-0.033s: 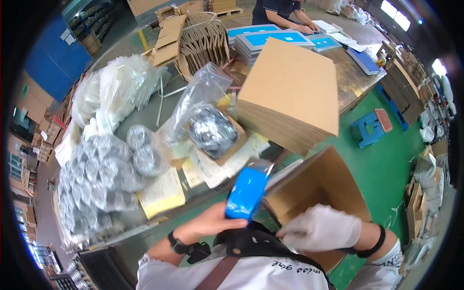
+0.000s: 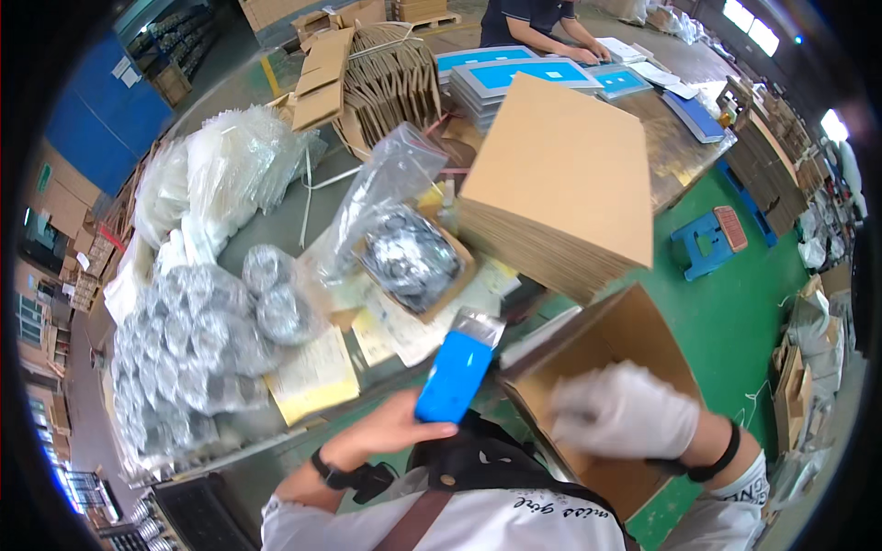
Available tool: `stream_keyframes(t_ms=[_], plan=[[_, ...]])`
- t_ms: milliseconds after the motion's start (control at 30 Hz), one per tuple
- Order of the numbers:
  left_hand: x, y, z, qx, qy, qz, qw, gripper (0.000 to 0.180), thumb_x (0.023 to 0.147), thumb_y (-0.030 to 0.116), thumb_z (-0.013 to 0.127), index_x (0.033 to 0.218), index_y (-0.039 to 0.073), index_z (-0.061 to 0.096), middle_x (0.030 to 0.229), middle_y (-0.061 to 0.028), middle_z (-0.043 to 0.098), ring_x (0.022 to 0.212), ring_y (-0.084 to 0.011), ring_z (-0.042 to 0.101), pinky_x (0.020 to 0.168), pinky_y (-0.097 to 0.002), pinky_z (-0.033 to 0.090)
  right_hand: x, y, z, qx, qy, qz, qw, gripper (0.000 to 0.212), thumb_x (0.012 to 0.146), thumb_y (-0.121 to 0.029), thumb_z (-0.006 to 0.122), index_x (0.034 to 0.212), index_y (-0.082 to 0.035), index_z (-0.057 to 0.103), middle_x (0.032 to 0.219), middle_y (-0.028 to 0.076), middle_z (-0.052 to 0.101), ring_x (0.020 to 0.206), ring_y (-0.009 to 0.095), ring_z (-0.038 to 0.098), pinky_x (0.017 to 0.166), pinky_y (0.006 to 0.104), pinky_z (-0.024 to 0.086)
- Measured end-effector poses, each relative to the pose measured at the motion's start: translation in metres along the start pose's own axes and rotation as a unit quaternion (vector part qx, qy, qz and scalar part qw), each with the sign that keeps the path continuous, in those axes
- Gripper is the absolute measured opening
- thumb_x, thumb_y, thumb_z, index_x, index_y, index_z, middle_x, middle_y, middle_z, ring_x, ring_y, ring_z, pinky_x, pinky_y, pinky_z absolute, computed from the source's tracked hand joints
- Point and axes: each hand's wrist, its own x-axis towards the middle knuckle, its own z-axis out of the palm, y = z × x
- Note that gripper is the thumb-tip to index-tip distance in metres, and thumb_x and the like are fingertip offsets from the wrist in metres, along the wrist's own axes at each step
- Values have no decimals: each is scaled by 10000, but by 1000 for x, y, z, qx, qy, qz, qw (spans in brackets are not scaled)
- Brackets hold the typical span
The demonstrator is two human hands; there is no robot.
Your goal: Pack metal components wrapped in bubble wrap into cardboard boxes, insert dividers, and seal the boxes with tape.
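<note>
My bare left hand (image 2: 395,427) is closed around the lower end of a blue rectangular packet (image 2: 455,375) in clear plastic, its loose clear end pointing up and away. A watch is on that wrist. My right hand (image 2: 634,413), in a white glove, hovers over the open cardboard box (image 2: 671,344) beside the table. Its fingers are smeared by motion, so I cannot make out whether they hold anything. Just beyond the blue packet, a small carton (image 2: 450,298) holds a clear bag of dark, shiny small parts (image 2: 413,257) on top of paper sheets (image 2: 317,376).
A tall stack of flat cardboard (image 2: 560,174) stands beyond the box. Plastic-wrapped cylinders (image 2: 193,340) and clear bags (image 2: 230,165) cover the table's left. Bundled cardboard (image 2: 390,87) lies farther back. Across the table, a person (image 2: 528,23) works near blue-topped sheets. A blue stool (image 2: 707,243) stands right.
My right hand has moved a little right and away, farther over the open box. The blue packet has shifted slightly left and nearer, still in my left hand.
</note>
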Motion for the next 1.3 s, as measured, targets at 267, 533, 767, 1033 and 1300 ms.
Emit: stream_keyframes(t_ms=[267, 533, 767, 1033, 1300], plan=[[-42, -118, -118, 548, 253, -154, 782, 438, 741, 386, 755, 1051, 103, 629, 948, -111, 628, 1041, -275, 544, 948, -502, 301, 108, 128, -61, -253, 194, 360, 877, 1077, 587, -244, 839, 1469, -33, 259, 1551, 175, 235, 1444, 362, 191, 1147, 535, 208], [81, 89, -371, 195, 379, 44, 904, 409, 960, 377, 534, 1154, 24, 610, 980, -177, 679, 921, -303, 656, 815, -384, 506, 88, 177, -31, -262, 237, 356, 865, 770, 685, -62, 726, 1399, -132, 448, 1446, 126, 454, 1341, 348, 412, 1060, 539, 348], [248, 147, -639, -68, 545, -22, 835, 778, 835, 633, 614, 1313, 24, 536, 1248, -134, 622, 1103, -277, 612, 920, -373, 476, 69, 153, -28, -264, 193, 362, 873, 689, 751, -157, 703, 1370, -13, 438, 1355, 198, 522, 1246, 355, 510, 1055, 516, 362], [241, 156, -614, -206, 386, 118, 891, 393, 835, 246, 756, 1134, 14, 652, 1034, -124, 694, 912, -202, 672, 787, -351, 536, 88, 173, -40, 213, 475, 534, 666, 588, 680, -236, 822, 1086, 56, 512, 923, 147, 641, 731, 214, 620, 660, 341, 532], [127, 166, -567, -102, 421, 267, 861, 532, 939, 434, 596, 1271, 22, 547, 1217, -72, 626, 1104, -192, 589, 961, -341, 466, 51, 204, -23, 293, 560, 487, 603, 314, 707, -128, 780, 882, -14, 545, 687, 46, 572, 484, 101, 505, 366, 260, 388]])
